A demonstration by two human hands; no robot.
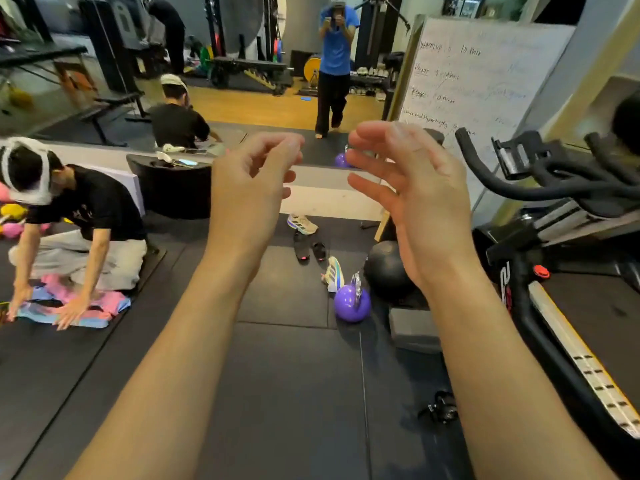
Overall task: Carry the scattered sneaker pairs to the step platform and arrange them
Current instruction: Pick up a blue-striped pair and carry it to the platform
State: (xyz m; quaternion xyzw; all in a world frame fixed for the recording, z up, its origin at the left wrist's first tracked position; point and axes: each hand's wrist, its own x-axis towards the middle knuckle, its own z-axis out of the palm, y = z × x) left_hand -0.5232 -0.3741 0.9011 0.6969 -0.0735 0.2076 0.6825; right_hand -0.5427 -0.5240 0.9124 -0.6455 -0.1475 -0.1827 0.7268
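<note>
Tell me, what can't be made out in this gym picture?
Whiteboard writing, head view: too faint and small to read.
Medicine ball, head view: partly behind the right hand and wrist.
Exercise bike, head view: cut off by the right edge.

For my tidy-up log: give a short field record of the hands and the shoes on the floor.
left hand: raised, empty, fingers loosely curled
right hand: raised, empty, fingers relaxed
beige mesh sneaker: on floor near mirror
pair of black shoes: on floor, just nearer
white blue-striped sneaker: beside purple round kettlebell
carried: nothing
</note>
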